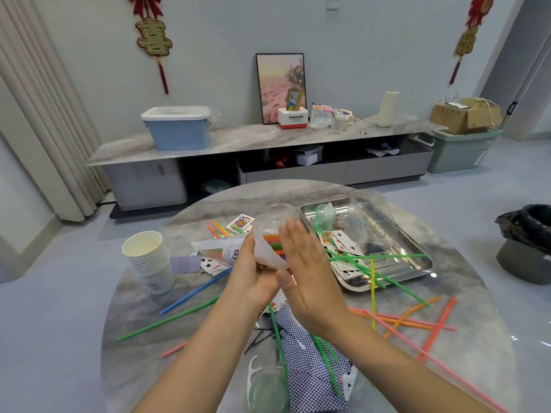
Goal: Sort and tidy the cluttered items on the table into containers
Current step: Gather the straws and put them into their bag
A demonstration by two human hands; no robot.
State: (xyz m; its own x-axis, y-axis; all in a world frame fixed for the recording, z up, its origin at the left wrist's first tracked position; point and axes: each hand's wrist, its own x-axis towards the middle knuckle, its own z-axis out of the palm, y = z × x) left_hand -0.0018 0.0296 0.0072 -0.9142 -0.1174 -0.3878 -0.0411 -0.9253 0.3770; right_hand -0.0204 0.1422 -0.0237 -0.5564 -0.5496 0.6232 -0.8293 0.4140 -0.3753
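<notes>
The left hand (253,275) grips a translucent plastic bag (269,248) above the round marble counter (465,347), its fingers curled round the bag's lower edge; the right hand (307,269) stands just beside it with straight fingers held flat against the bag's side, grasping nothing; beyond the left hand's fingertips the bag's printed end (222,248) lies towards a stack of paper cups (149,257), with orange and green straws showing through the plastic; to the right of the right hand sits a steel tray (417,263) holding playing cards (340,242), a crumpled green bag (325,216) and a clear ribbed plastic lid (372,222); long green straws (381,256) cross the tray's rim; under both wrists lie face-down blue-patterned cards (310,374) with more green straws over them; right of the right forearm, pink, orange and yellow straws (408,320) are scattered; left of the left forearm lie a blue straw (193,293) and a green straw (167,321); a white floss pick (253,371) lies nearest the viewer.
</notes>
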